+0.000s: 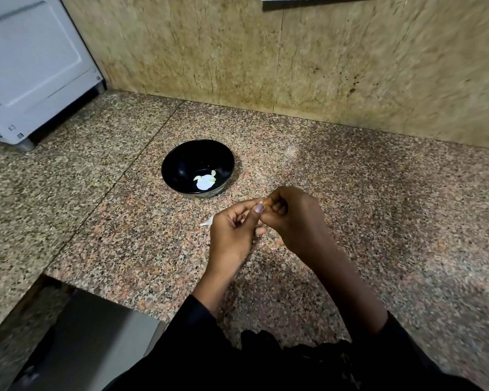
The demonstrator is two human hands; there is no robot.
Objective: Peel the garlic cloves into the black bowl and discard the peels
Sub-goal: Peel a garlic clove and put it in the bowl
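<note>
Hands meet over desk point(350, 179), near side of black bowl point(172, 173).
Left hand point(233, 230) and right hand point(291, 213) curl, pinching something hidden; clove axis unreadable. Peeled cloves point(205, 180) in bowl.

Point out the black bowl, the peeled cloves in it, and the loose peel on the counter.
black bowl point(172, 162): head view, bare inner wall, left side.
peeled cloves point(213, 173): head view, pale clove at bowl bottom.
garlic peel point(206, 222): head view, white scrap beside the left hand.
</note>
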